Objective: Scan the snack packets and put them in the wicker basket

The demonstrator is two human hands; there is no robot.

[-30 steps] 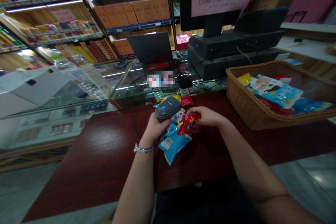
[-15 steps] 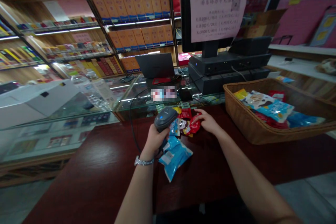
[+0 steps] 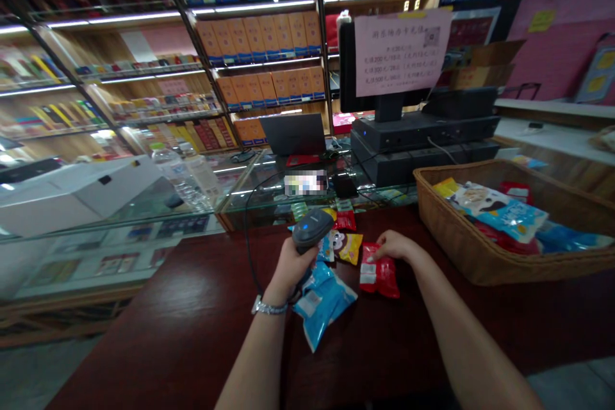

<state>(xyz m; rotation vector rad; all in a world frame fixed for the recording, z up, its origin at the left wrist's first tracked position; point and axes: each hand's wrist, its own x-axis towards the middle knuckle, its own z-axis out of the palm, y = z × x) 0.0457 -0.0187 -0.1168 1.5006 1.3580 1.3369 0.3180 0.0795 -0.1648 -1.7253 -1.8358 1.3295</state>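
My left hand (image 3: 287,272) is wrapped round the handle of a dark barcode scanner (image 3: 313,229), which shows a small blue light and trails a cable to the left. Below it lies a blue snack bag (image 3: 323,307) with a white label facing up. My right hand (image 3: 396,245) grips the upper edge of a red snack bag (image 3: 377,275), whose white label faces up on the dark counter. Between the hands and behind them lie a yellow snack bag (image 3: 353,247) with a cartoon face, partly hidden by the scanner, and another red bag (image 3: 345,220).
A wicker basket (image 3: 446,250) of snack bags stands on the counter's right. Behind are a monitor (image 3: 346,64) with a paper sign, a laptop (image 3: 294,134) and plastic bottles (image 3: 180,173). A white box (image 3: 91,195) rests on the glass case at left.
My right hand has drawn the red bag out of the pile toward me and to the right. The scanner stays in my left hand. The view has tilted up slightly.
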